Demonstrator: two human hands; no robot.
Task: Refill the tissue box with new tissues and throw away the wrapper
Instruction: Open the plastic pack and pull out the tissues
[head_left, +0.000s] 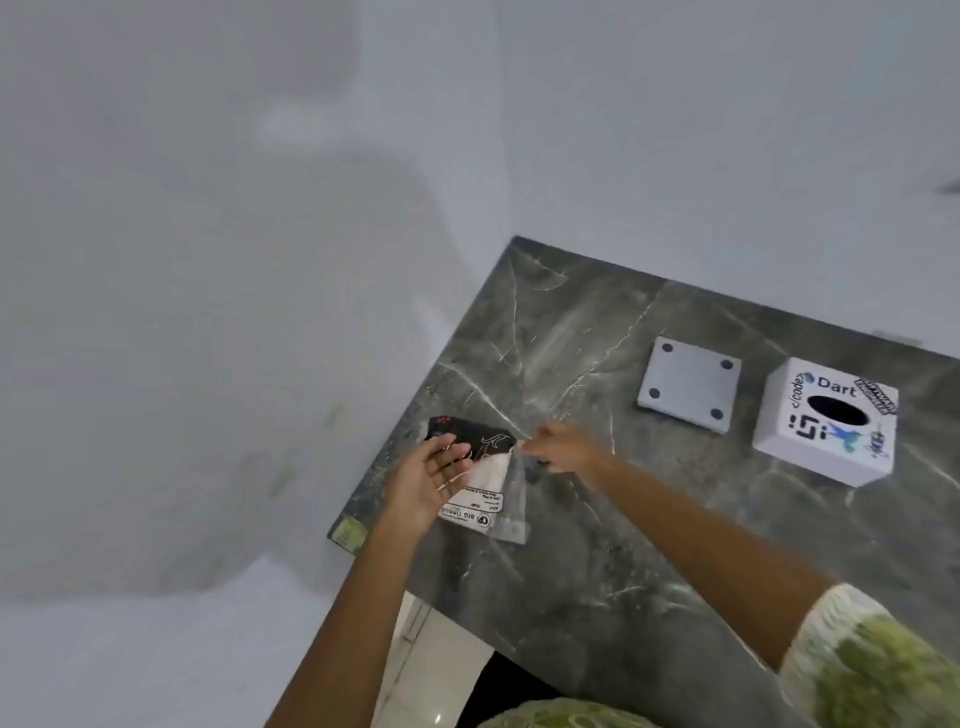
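A plastic-wrapped tissue pack (480, 486) with a black and white printed wrapper lies at the left edge of the dark marble table (597, 571). My left hand (428, 480) cups its left side, fingers spread over the black part. My right hand (563, 448) pinches the wrapper's clear upper right corner. The white cube tissue box (826, 426), covered in stickers and with an oval slot on top, stands at the far right, well away from both hands. Its white base plate (688, 383), with dark round pads at the corners, lies flat to the left of the box.
The table's left edge and near left corner (347, 532) are close to the pack. White walls rise behind and to the left. Light floor tiles (415, 670) show below the table edge.
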